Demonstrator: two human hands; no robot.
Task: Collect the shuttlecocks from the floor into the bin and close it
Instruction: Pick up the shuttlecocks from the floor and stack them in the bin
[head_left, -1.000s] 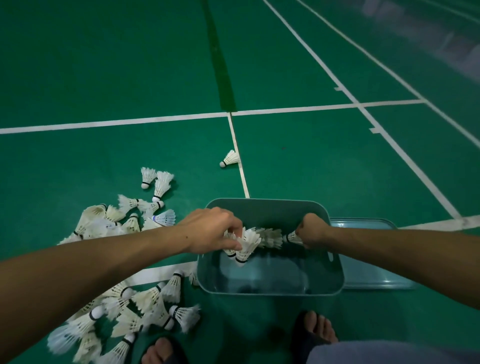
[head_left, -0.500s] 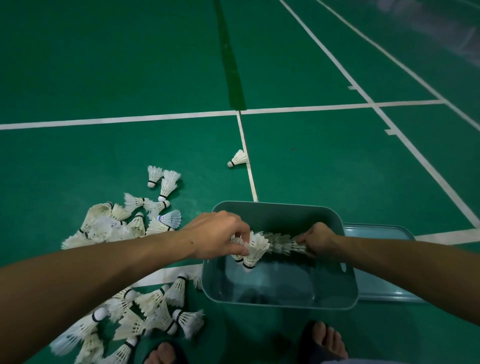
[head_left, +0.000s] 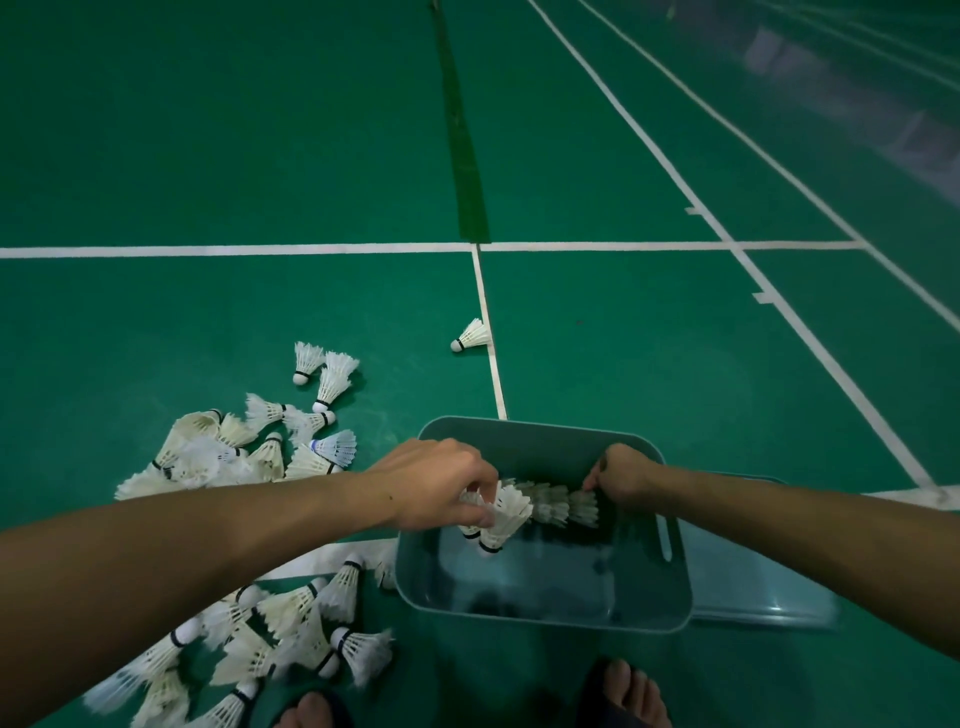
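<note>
**Early days: bin near empty**

Left hand (head_left: 441, 486) & right hand (head_left: 621, 478) each pinch an end of a nested row of white feather shuttlecocks (head_left: 540, 506), held over the open teal plastic bin (head_left: 545, 621). Bin floor looks bare. Approx two dozen loose shuttles (head_left: 291, 623) left at 8–10 o'clock, one stray (head_left: 471, 335) at 12. Lid (head_left: 769, 603) at 3, not yet on.

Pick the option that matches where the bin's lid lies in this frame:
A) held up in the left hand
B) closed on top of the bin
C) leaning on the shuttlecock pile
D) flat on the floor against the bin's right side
D: the lid lies flat on the green floor, showing past the right wall of the open bin, while both hands hold shuttlecocks over the bin.
</note>
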